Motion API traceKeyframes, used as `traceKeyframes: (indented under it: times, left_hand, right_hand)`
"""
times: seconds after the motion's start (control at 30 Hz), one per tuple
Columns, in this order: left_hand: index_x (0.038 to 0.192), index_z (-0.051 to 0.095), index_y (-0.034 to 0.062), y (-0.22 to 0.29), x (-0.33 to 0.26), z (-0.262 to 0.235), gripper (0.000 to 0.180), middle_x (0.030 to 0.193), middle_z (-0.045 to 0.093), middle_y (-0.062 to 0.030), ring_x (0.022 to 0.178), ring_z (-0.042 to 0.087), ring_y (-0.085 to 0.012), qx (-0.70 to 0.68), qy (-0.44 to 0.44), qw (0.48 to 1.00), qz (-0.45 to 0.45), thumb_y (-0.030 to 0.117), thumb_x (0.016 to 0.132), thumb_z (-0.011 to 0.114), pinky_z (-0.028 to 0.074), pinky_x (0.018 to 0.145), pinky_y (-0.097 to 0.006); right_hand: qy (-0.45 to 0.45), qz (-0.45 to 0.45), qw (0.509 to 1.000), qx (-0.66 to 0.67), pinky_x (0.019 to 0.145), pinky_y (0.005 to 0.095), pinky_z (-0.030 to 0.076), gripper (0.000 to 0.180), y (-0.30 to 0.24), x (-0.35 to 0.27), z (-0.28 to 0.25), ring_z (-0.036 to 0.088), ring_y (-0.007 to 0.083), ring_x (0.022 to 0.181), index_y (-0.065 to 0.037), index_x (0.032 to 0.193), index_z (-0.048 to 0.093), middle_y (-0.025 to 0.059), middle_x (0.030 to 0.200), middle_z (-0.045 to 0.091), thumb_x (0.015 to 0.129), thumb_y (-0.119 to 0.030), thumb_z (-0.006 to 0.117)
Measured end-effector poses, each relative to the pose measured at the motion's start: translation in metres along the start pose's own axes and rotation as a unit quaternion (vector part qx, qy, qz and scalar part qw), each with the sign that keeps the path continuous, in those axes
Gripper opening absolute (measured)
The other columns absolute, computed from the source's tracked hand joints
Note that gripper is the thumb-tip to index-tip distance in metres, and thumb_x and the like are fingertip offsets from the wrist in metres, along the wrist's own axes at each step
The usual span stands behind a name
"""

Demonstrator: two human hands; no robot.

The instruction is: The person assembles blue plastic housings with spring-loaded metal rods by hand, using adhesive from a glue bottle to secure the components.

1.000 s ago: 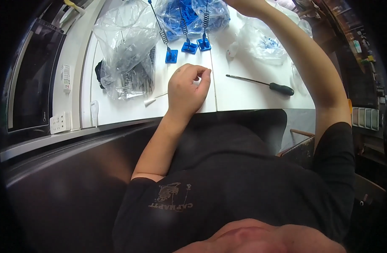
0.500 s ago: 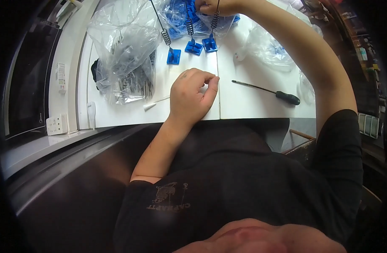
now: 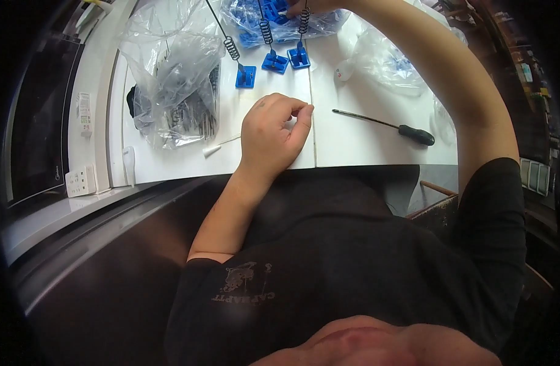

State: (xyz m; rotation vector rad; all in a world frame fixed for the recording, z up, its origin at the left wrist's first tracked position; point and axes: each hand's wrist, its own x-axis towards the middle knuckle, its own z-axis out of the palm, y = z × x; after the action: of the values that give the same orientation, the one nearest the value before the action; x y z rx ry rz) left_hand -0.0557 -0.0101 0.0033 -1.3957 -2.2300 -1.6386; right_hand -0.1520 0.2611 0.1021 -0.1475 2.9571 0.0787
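My left hand [image 3: 276, 133] rests near the table's front edge, its thumb and forefinger pressed together; whatever is in them is too small or hidden to make out. My right hand [image 3: 316, 6] reaches to the upper edge of the view, where it is partly cut off. Its fingertips are at the blue plastic parts [image 3: 274, 11] in a clear bag [image 3: 329, 27]. Between the hands stand blue square bases with black springs and rods: one base on the left [image 3: 245, 77], a middle one [image 3: 274, 62] and a right one [image 3: 299, 58].
A screwdriver [image 3: 416, 135] with a black handle lies to the right. On the left is a clear bag [image 3: 188, 85] of dark metal springs and rods, with a small white cone [image 3: 211, 150] by it. Another clear bag [image 3: 384, 67] sits at the right. A power strip [image 3: 80, 181] stands far left.
The right hand has shifted slightly up, further out of view, and sits against the blue parts. The left hand keeps its pinch. The whole view has shifted a little.
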Motion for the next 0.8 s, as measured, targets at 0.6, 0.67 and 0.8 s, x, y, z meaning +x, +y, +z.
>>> traceKeyframes:
  times: [0.6,0.67,0.8]
  left_hand:
    - [0.082,0.069,0.0047,-0.002,-0.002,-0.001,0.01,0.078,0.068,-0.0091,0.071,0.064,-0.0272,0.017,-0.012,1.0,0.001,0.013,0.086,0.074,0.05,0.067,-0.038]
    - [0.082,0.069,0.0047,0.001,-0.001,-0.001,0.01,0.079,0.068,-0.0091,0.071,0.064,-0.0269,0.014,-0.015,1.0,-0.004,0.013,0.086,0.074,0.05,0.067,-0.038]
    - [0.087,0.07,0.0039,0.005,0.001,0.002,0.011,0.079,0.067,-0.0091,0.07,0.063,-0.0252,-0.012,0.001,1.0,-0.019,0.014,0.087,0.075,0.051,0.067,-0.037]
  right_hand:
    - [0.083,0.059,0.987,0.125,0.082,0.043,0.055,0.02,0.01,0.001,0.017,0.071,0.0335,0.095,-0.01,0.101,0.078,0.0139,0.099,0.075,0.083,-0.017,0.071]
    - [0.126,0.072,0.978,0.147,0.082,0.0433,0.055,0.02,0.015,-0.008,0.012,0.071,0.0338,0.094,-0.011,0.1,0.078,0.0136,0.098,0.075,0.083,-0.019,0.072]
    - [0.362,0.112,0.885,0.269,0.079,0.0393,0.055,0.022,0.05,-0.044,0.012,0.071,0.0267,0.087,-0.006,0.105,0.079,0.0123,0.098,0.078,0.087,-0.016,0.072]
